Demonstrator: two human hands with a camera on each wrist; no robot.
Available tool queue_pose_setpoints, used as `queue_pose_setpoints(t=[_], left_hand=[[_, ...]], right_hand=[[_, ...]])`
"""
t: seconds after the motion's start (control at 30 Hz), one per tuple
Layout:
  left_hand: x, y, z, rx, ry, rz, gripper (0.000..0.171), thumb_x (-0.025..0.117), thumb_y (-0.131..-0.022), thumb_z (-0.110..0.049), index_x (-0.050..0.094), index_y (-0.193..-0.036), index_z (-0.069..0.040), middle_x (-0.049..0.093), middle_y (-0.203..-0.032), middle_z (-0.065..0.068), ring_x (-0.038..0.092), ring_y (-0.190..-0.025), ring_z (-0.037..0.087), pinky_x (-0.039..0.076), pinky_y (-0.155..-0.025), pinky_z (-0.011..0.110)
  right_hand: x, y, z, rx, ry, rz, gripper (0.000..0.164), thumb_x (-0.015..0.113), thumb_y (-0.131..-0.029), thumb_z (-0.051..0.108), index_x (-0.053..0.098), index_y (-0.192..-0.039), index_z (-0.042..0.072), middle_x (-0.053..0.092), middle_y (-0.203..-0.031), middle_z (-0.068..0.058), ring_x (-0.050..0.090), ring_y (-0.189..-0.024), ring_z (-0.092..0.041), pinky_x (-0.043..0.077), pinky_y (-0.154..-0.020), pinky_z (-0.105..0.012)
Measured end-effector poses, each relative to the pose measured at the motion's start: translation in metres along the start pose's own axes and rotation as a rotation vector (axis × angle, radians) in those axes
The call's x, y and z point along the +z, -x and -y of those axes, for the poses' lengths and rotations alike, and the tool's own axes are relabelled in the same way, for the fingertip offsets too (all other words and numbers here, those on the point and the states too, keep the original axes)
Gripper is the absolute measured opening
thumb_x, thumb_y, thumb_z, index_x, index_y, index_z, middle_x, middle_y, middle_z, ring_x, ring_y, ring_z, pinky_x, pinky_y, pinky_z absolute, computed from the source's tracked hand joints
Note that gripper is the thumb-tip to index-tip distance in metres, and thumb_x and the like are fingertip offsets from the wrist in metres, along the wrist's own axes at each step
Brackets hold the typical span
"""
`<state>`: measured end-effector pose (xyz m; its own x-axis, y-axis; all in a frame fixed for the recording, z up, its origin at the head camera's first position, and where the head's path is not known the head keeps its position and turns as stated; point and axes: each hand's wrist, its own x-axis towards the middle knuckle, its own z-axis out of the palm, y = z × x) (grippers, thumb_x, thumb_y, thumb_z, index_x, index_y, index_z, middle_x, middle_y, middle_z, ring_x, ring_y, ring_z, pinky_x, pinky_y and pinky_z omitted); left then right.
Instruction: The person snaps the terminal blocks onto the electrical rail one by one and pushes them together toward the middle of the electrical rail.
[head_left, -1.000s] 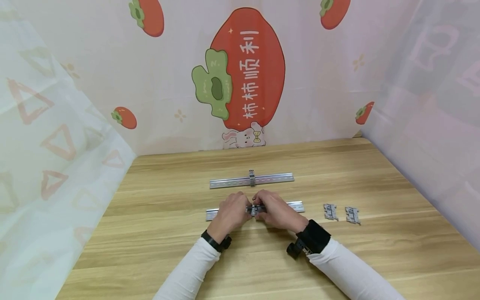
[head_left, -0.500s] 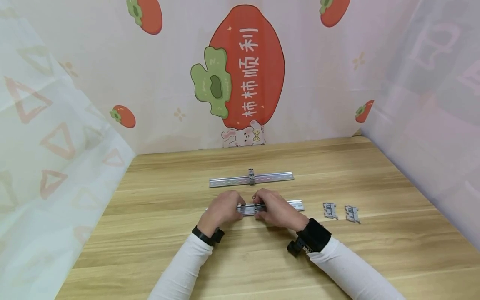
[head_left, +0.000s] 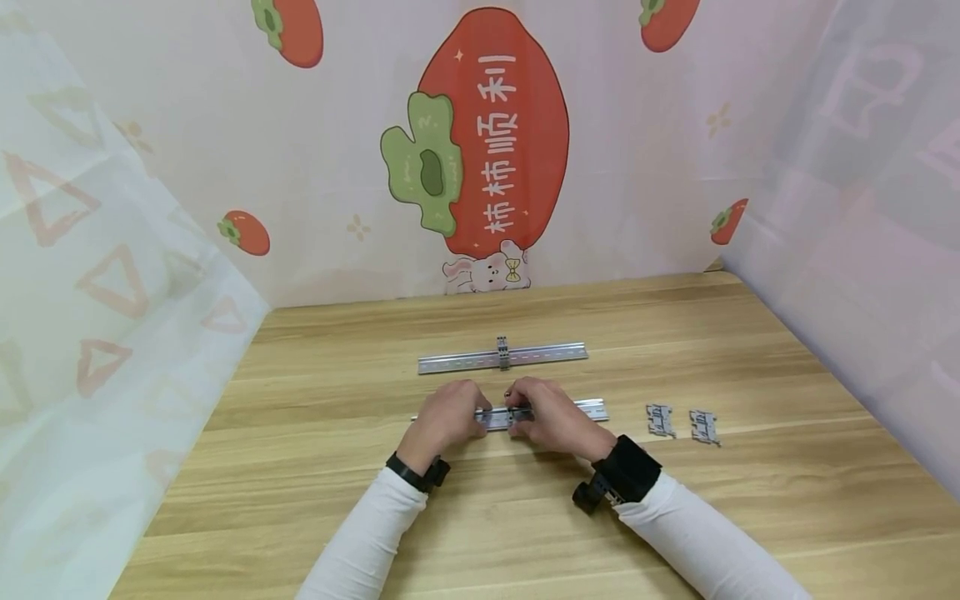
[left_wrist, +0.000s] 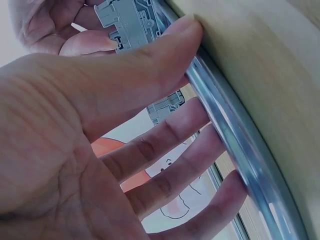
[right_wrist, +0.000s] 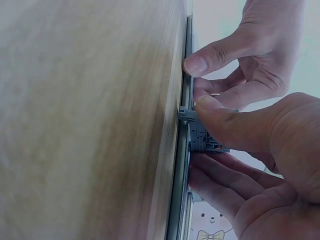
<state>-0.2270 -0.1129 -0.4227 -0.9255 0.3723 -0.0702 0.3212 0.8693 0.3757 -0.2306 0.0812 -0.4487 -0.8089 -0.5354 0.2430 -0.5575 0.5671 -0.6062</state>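
Metal makes the near rail (head_left: 497, 419) look stiff and hard, so it likely won't bend when pushed. It lies across the desk (head_left: 517, 533) in front of the person, and it is probably light and a bit slippery. Its long, thin edges look like the best place to take hold. The left hand (head_left: 446, 417) grips it that way, thumb on the near edge and fingers on the far edge. The right hand (head_left: 557, 419) pinches a gray block (right_wrist: 198, 137) on the same rail, near the left hand. That block looks like light, hard plastic with tiny bits that could snap, so its thick middle seems safer to hold than its little ends. I can't tell if it is clipped on all the way, because the fingers hide part of it.

Behind the hands, the far rail (head_left: 457, 364) lies near, with another block (head_left: 503, 353) on it, so there isn't much room that way. Off to the right, well apart from the hands, lie one loose piece (head_left: 661, 421) and a second loose piece (head_left: 705, 427). The side toward the person gives more room. Cloth (head_left: 337, 150) hangs along the back edge, well away from the hands.
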Motion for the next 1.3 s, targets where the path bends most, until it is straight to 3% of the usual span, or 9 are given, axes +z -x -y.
queue_pose_setpoints(t=[0.4, 1.3], left_hand=[[0.0003, 0.0008, -0.0017, -0.008, 0.010, -0.001, 0.021, 0.088, -0.077, -0.006, 0.082, -0.096, -0.010, 0.068, -0.088, 0.001, 0.049, -0.072, 0.016, 0.040, -0.059, 0.030], [0.0029, -0.0011, -0.0004, 0.012, 0.003, -0.022, 0.014, 0.088, -0.077, -0.006, 0.082, -0.088, -0.011, 0.066, -0.083, 0.001, 0.048, -0.068, 0.016, 0.038, -0.055, 0.029]], right_hand=[[0.0007, 0.0008, 0.0016, 0.005, -0.010, -0.014, 0.031, 0.087, -0.076, -0.001, 0.067, -0.100, 0.004, 0.068, -0.107, -0.006, 0.065, -0.098, -0.019, 0.055, -0.086, -0.037], [0.0021, -0.0002, 0.0009, -0.004, 0.008, -0.023, 0.031, 0.087, -0.076, 0.001, 0.066, -0.098, 0.005, 0.067, -0.102, -0.004, 0.064, -0.094, -0.018, 0.054, -0.082, -0.035]])
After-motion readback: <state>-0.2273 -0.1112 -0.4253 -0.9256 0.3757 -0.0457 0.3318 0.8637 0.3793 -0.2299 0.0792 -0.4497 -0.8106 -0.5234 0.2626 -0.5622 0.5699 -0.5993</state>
